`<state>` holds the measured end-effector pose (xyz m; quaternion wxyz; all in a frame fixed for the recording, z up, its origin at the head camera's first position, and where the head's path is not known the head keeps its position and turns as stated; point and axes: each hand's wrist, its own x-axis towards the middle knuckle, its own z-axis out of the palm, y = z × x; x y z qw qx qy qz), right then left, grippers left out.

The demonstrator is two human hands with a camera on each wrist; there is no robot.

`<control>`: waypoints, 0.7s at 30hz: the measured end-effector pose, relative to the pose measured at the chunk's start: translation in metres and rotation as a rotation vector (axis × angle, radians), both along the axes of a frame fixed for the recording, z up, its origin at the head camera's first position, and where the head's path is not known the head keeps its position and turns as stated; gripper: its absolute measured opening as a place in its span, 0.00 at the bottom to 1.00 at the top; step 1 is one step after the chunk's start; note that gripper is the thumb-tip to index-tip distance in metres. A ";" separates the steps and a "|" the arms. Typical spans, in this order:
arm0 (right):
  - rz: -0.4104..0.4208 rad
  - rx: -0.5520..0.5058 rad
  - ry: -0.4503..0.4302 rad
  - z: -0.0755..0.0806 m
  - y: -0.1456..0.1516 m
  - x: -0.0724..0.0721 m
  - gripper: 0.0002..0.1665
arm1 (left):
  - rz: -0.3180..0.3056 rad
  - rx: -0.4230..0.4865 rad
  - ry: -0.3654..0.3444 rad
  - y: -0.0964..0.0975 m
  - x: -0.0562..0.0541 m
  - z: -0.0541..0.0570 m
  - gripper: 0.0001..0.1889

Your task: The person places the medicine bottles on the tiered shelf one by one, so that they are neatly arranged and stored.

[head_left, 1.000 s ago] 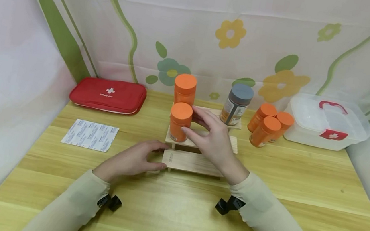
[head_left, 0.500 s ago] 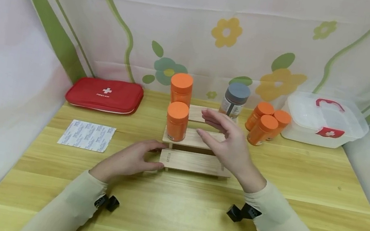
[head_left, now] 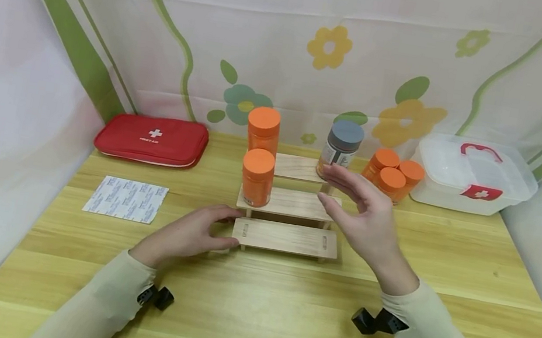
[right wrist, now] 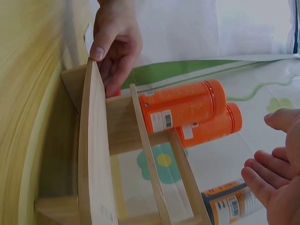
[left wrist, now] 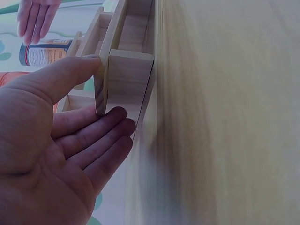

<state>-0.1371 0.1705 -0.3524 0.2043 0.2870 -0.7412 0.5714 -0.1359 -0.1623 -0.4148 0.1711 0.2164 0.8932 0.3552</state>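
Note:
A three-step wooden shelf (head_left: 286,238) stands mid-table. One orange bottle (head_left: 263,126) is on its top step at the left, and another orange bottle (head_left: 257,175) is on the middle step just below. A grey-lidded bottle (head_left: 343,145) stands at the right of the top step. My left hand (head_left: 228,227) holds the left end of the bottom step, thumb above and fingers below, as the left wrist view shows on the shelf (left wrist: 129,79). My right hand (head_left: 339,189) hovers open in front of the grey-lidded bottle and holds nothing. The right wrist view shows both orange bottles (right wrist: 187,110) on the shelf (right wrist: 93,154).
Three orange bottles (head_left: 392,173) stand together on the table right of the shelf. A clear plastic box with a red handle (head_left: 472,174) is at the back right. A red first-aid pouch (head_left: 152,138) and a white plaster sheet (head_left: 126,199) lie at the left.
My right hand let go of the orange bottle on the middle step and moved right, open, towards the grey-lidded bottle. My left hand stayed on the shelf's left end.

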 end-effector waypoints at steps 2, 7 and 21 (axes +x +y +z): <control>-0.012 -0.005 0.009 0.000 0.007 0.002 0.34 | -0.001 0.000 0.001 0.000 0.000 0.000 0.33; -0.051 0.022 0.016 0.001 0.025 0.009 0.34 | -0.005 0.000 0.004 0.000 0.001 0.001 0.33; -0.193 0.037 -0.014 -0.017 0.064 0.015 0.32 | -0.003 -0.017 0.007 0.001 0.000 0.002 0.33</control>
